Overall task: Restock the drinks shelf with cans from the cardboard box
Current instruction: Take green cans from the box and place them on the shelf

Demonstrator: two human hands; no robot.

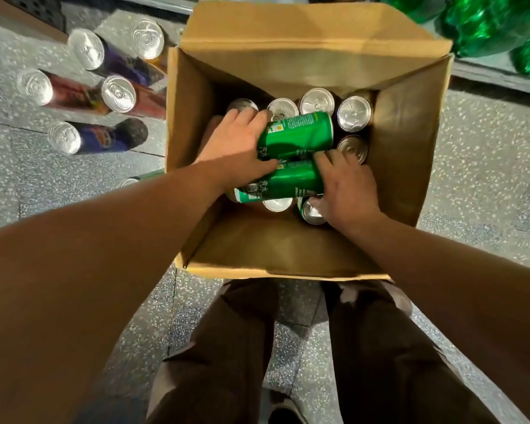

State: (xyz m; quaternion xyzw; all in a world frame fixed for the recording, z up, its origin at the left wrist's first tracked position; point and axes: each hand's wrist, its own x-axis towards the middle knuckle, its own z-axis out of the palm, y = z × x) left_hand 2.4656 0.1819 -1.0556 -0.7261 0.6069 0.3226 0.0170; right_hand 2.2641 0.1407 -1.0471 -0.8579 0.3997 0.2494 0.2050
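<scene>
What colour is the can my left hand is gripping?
The can is green with white lettering, shown in the head view.

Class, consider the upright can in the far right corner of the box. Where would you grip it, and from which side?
Grip the upright can by its top rim, coming straight down from above. Only its silver lid shows; the cardboard box wall and neighbouring cans crowd its sides, so wrapping the body looks blocked.

"汽水" in white on upper green can (300, 133), lower green can (288, 182).
</scene>
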